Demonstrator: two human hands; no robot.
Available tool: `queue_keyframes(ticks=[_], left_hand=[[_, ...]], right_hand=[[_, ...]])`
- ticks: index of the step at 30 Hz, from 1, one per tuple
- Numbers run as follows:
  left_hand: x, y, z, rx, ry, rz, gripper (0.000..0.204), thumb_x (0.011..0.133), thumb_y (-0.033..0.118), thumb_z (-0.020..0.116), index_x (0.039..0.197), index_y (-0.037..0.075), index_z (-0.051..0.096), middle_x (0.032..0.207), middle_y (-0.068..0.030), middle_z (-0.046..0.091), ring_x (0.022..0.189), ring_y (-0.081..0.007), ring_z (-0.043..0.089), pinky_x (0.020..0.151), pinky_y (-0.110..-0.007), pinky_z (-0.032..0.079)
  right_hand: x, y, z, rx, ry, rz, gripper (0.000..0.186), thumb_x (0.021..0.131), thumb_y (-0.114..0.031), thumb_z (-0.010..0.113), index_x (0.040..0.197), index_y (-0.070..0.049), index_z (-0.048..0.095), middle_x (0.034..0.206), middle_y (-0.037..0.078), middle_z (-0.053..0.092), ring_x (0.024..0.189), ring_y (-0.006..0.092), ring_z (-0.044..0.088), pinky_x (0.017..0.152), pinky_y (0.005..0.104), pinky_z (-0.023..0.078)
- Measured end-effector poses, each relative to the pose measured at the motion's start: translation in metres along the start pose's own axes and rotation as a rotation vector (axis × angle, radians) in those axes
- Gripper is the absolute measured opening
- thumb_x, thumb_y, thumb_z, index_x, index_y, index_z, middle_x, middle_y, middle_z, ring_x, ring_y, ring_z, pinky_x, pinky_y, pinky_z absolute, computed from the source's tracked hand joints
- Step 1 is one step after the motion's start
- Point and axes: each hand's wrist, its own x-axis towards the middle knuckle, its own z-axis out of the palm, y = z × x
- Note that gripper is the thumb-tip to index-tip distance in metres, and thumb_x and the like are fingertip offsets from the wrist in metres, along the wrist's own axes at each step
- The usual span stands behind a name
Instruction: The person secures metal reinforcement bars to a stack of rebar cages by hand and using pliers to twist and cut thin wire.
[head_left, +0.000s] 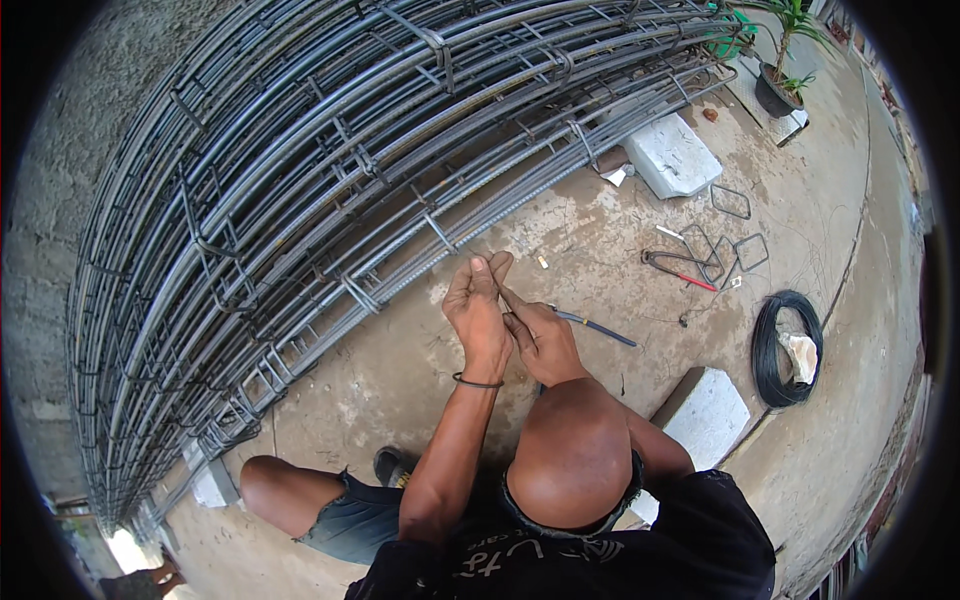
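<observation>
My left hand [476,315] is raised in front of the rebar cage, thumb and fingers pinched together, with a dark band on its wrist. Close against it, my right hand [543,335] is also closed, fingertips meeting the left hand's. Whatever they pinch is too small to make out. A dark blue tool handle [600,327] sticks out beyond my right hand; I cannot tell whether that hand holds it or it lies on the floor behind. The nearest bars of the long steel rebar cage [430,235] pass just beyond my fingertips.
Pincers with a red handle [690,278] lie by several square wire stirrups [752,252]. At right is a coil of black wire [765,350] with a stone [800,355]. White blocks [675,155] stand under the cage and beside my right knee [570,450]. A potted plant [778,90] stands far right.
</observation>
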Motion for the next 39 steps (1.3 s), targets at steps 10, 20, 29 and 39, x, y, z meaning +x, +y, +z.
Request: queue_keyframes(ticks=[10, 20, 29, 39], left_hand=[[0.023, 0.032, -0.037, -0.047, -0.33, -0.439, 0.023, 0.095, 0.014, 0.052, 0.094, -0.007, 0.061, 0.071, -0.0068, 0.059, 0.071, -0.018, 0.06, 0.082, -0.034, 0.052], [0.025, 0.016, -0.031, 0.121, -0.112, -0.371, 0.016, 0.092, 0.008, 0.054, 0.087, -0.005, 0.062, 0.072, -0.0109, 0.06, 0.081, -0.0252, 0.063, 0.094, -0.043, 0.049], [0.022, 0.025, -0.031, -0.109, -0.284, -0.336, 0.019, 0.093, 0.012, 0.052, 0.088, -0.004, 0.059, 0.079, -0.0126, 0.063, 0.106, -0.0332, 0.059, 0.099, -0.047, 0.045], [0.02, 0.015, -0.022, 0.177, -0.165, 0.002, 0.021, 0.092, 0.016, 0.058, 0.094, -0.004, 0.064, 0.095, -0.0157, 0.066, 0.096, -0.0247, 0.063, 0.084, -0.035, 0.051]], right_hand=[[0.042, -0.007, -0.059, 0.32, -0.654, 0.278, 0.023, 0.088, -0.012, 0.057, 0.107, 0.002, 0.06, 0.068, 0.013, 0.052, 0.061, 0.025, 0.056, 0.055, 0.0354, 0.047], [0.049, -0.018, -0.071, 0.351, -0.587, 0.16, 0.018, 0.09, -0.018, 0.059, 0.092, -0.001, 0.062, 0.071, 0.008, 0.057, 0.065, 0.0146, 0.053, 0.06, 0.03, 0.044], [0.049, -0.018, -0.073, 0.814, -0.665, 0.394, 0.02, 0.094, -0.016, 0.054, 0.081, -0.002, 0.059, 0.068, 0.003, 0.06, 0.062, 0.0108, 0.059, 0.054, 0.0246, 0.046], [0.048, 0.025, -0.053, 0.617, -0.587, 0.435, 0.015, 0.091, -0.014, 0.057, 0.091, 0.0, 0.063, 0.079, 0.004, 0.064, 0.076, 0.0137, 0.059, 0.069, 0.0292, 0.046]])
